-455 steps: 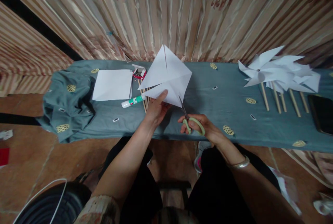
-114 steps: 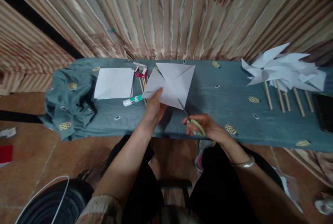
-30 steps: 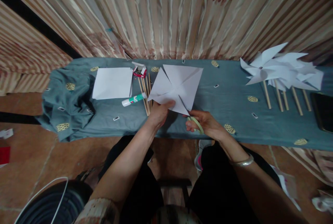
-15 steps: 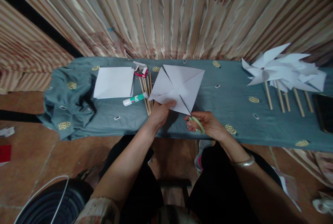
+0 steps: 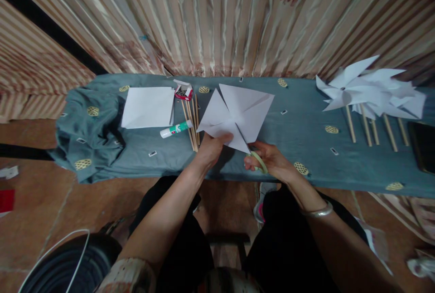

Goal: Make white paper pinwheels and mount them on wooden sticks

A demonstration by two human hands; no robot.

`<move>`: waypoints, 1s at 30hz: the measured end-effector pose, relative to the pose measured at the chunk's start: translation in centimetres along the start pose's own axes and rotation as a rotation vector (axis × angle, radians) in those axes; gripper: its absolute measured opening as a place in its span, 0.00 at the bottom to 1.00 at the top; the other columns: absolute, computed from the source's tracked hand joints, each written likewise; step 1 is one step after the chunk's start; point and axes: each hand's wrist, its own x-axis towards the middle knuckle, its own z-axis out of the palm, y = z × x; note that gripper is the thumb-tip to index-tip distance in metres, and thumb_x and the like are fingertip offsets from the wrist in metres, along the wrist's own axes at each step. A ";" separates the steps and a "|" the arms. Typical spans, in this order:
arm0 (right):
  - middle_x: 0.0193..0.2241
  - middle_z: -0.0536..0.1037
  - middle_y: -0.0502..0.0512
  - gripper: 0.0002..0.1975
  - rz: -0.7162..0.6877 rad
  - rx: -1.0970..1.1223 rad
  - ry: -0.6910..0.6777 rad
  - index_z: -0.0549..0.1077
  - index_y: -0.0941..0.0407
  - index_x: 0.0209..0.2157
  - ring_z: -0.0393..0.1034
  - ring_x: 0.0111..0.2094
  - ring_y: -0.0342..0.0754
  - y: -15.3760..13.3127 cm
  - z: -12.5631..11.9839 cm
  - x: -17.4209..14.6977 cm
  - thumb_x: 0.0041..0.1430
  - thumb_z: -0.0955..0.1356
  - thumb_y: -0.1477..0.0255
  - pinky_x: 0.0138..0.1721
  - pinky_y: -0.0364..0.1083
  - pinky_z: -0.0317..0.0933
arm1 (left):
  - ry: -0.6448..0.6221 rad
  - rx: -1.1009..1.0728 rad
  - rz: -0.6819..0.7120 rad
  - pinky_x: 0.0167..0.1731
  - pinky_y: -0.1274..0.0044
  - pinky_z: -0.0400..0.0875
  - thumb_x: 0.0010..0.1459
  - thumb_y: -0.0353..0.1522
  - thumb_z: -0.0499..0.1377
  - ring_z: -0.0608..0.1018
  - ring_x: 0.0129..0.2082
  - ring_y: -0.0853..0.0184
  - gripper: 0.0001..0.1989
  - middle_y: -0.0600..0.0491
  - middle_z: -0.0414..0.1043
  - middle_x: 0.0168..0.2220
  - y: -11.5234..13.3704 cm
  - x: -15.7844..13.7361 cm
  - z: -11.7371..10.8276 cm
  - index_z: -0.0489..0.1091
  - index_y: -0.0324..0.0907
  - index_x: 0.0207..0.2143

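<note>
A square sheet of white paper [image 5: 249, 102], slit from its corners toward the centre, is held above the table. My left hand [image 5: 212, 148] pinches its near edge, thumb on top. My right hand [image 5: 267, 159] is closed on the green-handled scissors [image 5: 260, 162], whose blades lie along the slit at the near corner. Left of the paper lie several thin wooden sticks [image 5: 190, 123], a glue stick [image 5: 176, 129] and a small open red box [image 5: 183, 90] of tiny metal pieces. A stack of white paper [image 5: 148, 107] rests further left.
Several white paper pinwheels [image 5: 369, 89] on wooden sticks lie at the right, beside a dark phone-like object [image 5: 421, 145]. The blue-green cloth [image 5: 299, 125] covers the table and bunches up at its left end. A curtain [image 5: 217, 21] hangs behind.
The paper has shifted slightly right, and its near right corner has parted along the slit, one flap now separated from the other. Both hands have moved only a little.
</note>
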 end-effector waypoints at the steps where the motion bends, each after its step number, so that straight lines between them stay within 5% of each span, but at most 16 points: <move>1: 0.20 0.75 0.48 0.29 0.001 -0.007 -0.006 0.72 0.58 0.42 0.67 0.19 0.42 -0.1 0.0 0.0 0.38 0.79 0.65 0.20 0.43 0.60 | 0.001 0.000 -0.007 0.44 0.70 0.68 0.33 0.22 0.66 0.76 0.34 0.64 0.25 0.56 0.76 0.30 0.0 0.0 0.0 0.73 0.42 0.40; 30: 0.18 0.74 0.48 0.32 0.008 -0.024 0.029 0.72 0.59 0.44 0.67 0.19 0.43 -0.6 0.3 -0.1 0.36 0.79 0.62 0.20 0.43 0.60 | -0.001 0.039 -0.007 0.40 0.73 0.68 0.33 0.23 0.66 0.74 0.32 0.67 0.26 0.56 0.76 0.31 -0.5 0.1 -0.4 0.74 0.41 0.40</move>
